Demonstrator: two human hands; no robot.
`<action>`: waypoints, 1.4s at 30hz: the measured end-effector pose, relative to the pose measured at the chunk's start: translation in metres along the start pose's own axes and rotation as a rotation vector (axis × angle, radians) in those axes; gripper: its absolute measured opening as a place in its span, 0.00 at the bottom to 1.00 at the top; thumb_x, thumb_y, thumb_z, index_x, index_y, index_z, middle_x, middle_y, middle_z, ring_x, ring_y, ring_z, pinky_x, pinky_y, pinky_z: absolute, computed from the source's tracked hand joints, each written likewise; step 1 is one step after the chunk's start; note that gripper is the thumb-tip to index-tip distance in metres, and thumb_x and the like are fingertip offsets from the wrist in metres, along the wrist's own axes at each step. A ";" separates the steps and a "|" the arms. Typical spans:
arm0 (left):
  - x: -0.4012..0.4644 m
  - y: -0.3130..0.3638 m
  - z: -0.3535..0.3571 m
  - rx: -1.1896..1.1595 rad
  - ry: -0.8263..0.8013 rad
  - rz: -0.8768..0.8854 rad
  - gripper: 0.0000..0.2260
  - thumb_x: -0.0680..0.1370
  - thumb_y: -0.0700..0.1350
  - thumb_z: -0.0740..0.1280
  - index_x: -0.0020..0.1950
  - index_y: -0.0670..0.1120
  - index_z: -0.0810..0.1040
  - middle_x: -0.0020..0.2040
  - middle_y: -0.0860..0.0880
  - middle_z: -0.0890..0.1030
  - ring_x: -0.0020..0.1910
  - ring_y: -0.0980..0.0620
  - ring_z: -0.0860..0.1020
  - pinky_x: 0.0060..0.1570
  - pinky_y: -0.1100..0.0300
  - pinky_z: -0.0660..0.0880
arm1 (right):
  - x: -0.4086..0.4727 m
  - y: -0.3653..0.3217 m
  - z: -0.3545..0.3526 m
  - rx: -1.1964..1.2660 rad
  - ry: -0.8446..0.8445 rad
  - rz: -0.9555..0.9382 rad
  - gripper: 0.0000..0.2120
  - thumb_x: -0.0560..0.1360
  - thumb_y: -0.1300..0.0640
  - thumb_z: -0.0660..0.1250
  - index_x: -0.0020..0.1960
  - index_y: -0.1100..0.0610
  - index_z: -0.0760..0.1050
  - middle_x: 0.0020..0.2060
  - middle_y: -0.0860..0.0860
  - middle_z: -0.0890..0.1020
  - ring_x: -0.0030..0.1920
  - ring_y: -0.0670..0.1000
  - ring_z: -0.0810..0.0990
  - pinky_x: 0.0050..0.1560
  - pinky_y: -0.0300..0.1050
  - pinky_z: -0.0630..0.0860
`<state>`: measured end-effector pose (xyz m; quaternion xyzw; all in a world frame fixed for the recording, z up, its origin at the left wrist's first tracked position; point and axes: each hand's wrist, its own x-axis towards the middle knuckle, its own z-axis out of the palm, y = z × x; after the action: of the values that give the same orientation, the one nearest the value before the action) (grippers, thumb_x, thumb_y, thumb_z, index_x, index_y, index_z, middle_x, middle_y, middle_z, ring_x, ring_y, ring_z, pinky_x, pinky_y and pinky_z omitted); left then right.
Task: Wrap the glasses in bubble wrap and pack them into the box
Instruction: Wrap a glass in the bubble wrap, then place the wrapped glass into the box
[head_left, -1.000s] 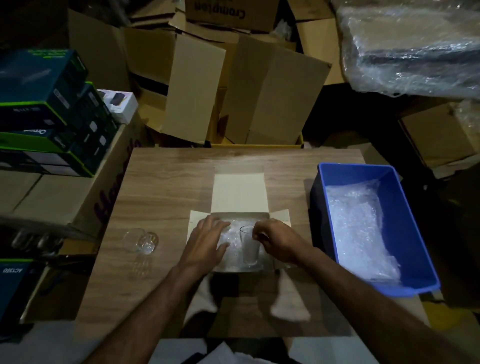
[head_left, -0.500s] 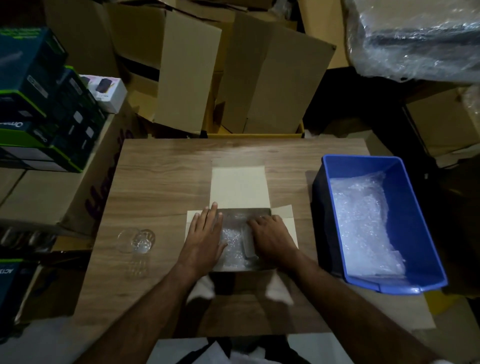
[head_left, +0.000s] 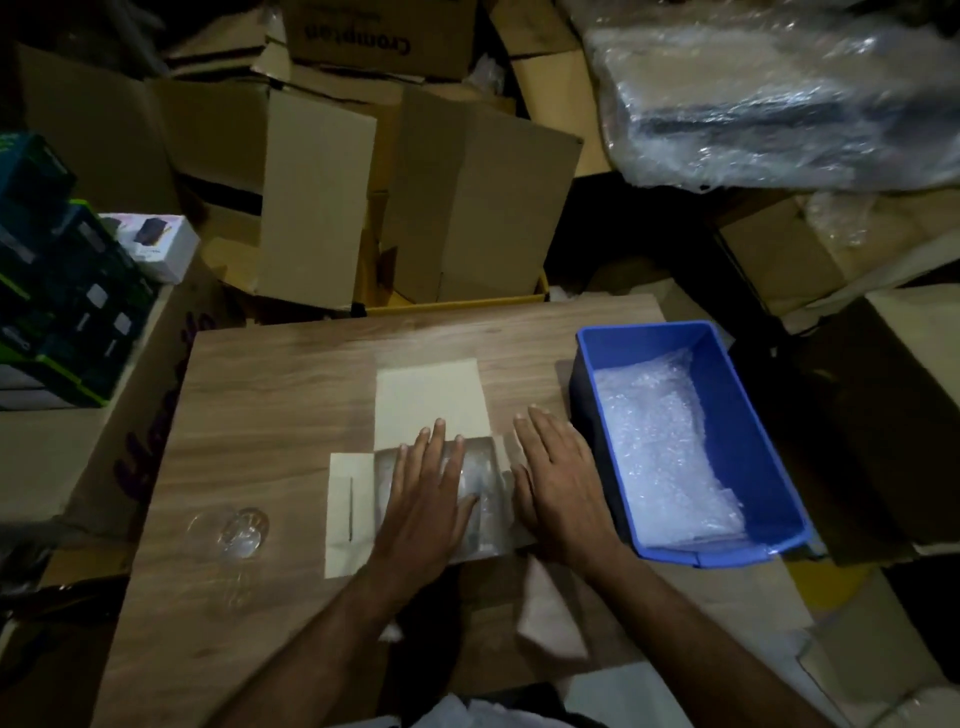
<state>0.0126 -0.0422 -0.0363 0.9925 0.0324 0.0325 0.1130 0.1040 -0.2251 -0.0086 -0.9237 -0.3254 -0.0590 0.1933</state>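
Cardboard cartons (head_left: 322, 197) crowd the storeroom behind the wooden worktop (head_left: 270, 395); one at twelve o'clock bears upside-down print reading roughly "Crompton" (head_left: 363, 39), and purple lettering on the big carton (head_left: 156, 441) at nine o'clock is too cut off to read. On the worktop sits a small open box (head_left: 431, 395), flaps spread, with bubble wrap (head_left: 480, 480) inside. The left hand (head_left: 423, 499) lies flat on that wrap, fingers straight. The right hand (head_left: 558, 483) rests flat on the box's three-o'clock flap, fingers straight too. A bare glass (head_left: 236, 532) lies at the box's nine o'clock. A blue bin (head_left: 748, 415) at three o'clock holds more bubble wrap (head_left: 660, 441).
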 end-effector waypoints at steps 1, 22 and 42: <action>0.007 0.012 0.000 -0.007 0.004 0.005 0.31 0.81 0.57 0.57 0.81 0.43 0.59 0.82 0.38 0.54 0.81 0.39 0.54 0.78 0.42 0.50 | -0.003 0.007 -0.008 -0.001 0.016 0.036 0.27 0.78 0.54 0.62 0.75 0.61 0.68 0.74 0.60 0.71 0.74 0.60 0.69 0.75 0.56 0.63; 0.106 0.190 0.048 -0.047 -0.126 0.079 0.31 0.79 0.55 0.54 0.78 0.39 0.67 0.80 0.34 0.57 0.77 0.32 0.61 0.72 0.39 0.64 | -0.051 0.231 -0.049 -0.190 -0.831 0.197 0.47 0.70 0.51 0.75 0.82 0.51 0.55 0.81 0.62 0.48 0.81 0.61 0.52 0.78 0.52 0.61; 0.107 0.201 0.044 -0.126 -0.176 -0.003 0.33 0.82 0.43 0.60 0.83 0.45 0.48 0.82 0.42 0.35 0.80 0.44 0.35 0.75 0.53 0.34 | -0.066 0.236 -0.080 0.112 -0.180 0.013 0.19 0.76 0.59 0.66 0.65 0.52 0.80 0.65 0.53 0.82 0.62 0.55 0.82 0.56 0.48 0.80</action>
<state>0.1333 -0.2401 -0.0269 0.9824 0.0219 -0.0532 0.1779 0.2010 -0.4631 -0.0253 -0.9151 -0.3382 0.0437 0.2152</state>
